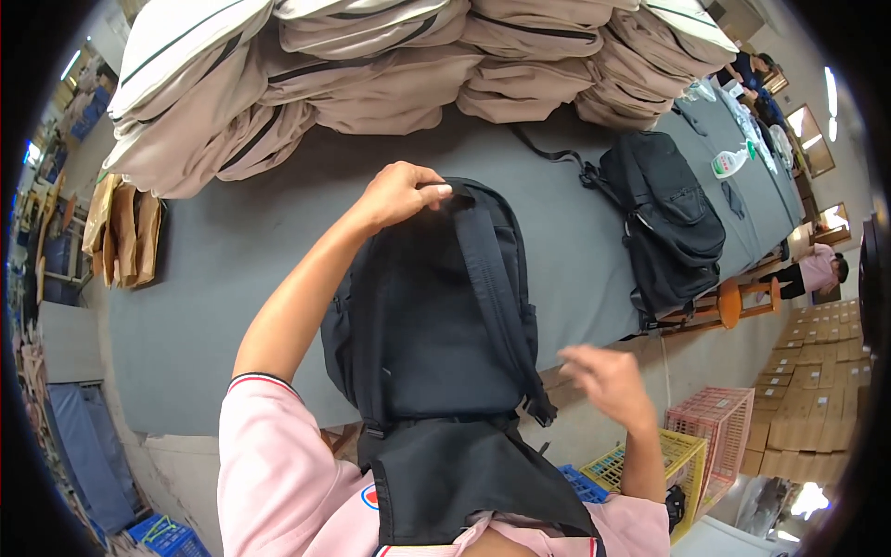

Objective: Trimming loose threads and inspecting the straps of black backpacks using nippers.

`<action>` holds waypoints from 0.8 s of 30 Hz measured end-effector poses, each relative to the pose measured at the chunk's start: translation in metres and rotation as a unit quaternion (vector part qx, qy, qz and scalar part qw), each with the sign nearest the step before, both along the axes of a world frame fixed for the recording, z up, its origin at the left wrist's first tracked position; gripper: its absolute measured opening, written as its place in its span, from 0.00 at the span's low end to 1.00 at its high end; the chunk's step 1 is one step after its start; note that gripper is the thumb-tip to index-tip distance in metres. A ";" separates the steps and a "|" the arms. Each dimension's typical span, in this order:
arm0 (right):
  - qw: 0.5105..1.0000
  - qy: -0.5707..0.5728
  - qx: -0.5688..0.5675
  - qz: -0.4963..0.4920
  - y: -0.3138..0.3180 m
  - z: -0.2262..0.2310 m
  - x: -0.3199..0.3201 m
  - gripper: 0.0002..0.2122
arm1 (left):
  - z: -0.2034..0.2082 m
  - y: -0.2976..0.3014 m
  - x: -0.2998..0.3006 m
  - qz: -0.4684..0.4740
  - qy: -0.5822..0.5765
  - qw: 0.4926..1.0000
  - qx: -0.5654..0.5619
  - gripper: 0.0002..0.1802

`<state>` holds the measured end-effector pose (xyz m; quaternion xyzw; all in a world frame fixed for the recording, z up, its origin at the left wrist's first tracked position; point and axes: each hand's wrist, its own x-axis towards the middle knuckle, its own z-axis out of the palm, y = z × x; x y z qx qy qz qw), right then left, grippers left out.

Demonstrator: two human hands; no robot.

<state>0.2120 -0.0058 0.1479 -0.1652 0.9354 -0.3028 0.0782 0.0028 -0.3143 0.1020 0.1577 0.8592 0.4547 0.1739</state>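
Observation:
A black backpack (436, 316) lies on the grey-covered table in front of me, its shoulder straps facing up. At its top edge, my left hand (404, 195) is closed, fingers and thumb pinching the fabric near the handle. One strap (487, 278) runs down the right side to a buckle (540, 408) at the lower corner. To the right of that buckle, my right hand (608, 382) is raised in the air, slightly blurred. Its fingers are loosely apart and nothing shows in them. The bag's lower end meets my black apron (455, 478).
Stacks of beige bags (371, 84) line the table's far side. A second black backpack (664, 223) lies to the right, with a spray bottle (731, 161) beyond it. Brown paper pieces (125, 232) hang at the left. Yellow (691, 455) and pink crates (719, 418) stand low right.

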 end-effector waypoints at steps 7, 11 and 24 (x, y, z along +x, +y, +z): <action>0.958 0.159 -0.224 -0.078 -0.068 0.027 -0.096 0.09 | 0.016 -0.006 0.013 0.047 -0.151 0.952 0.263 0.16; 0.965 0.205 -0.158 -0.046 -0.094 0.010 -0.131 0.11 | 0.037 -0.001 0.032 0.049 -0.280 0.877 0.389 0.15; 0.959 0.238 -0.125 0.088 -0.099 0.000 -0.179 0.09 | 0.028 -0.011 0.017 0.077 -0.292 0.868 0.393 0.13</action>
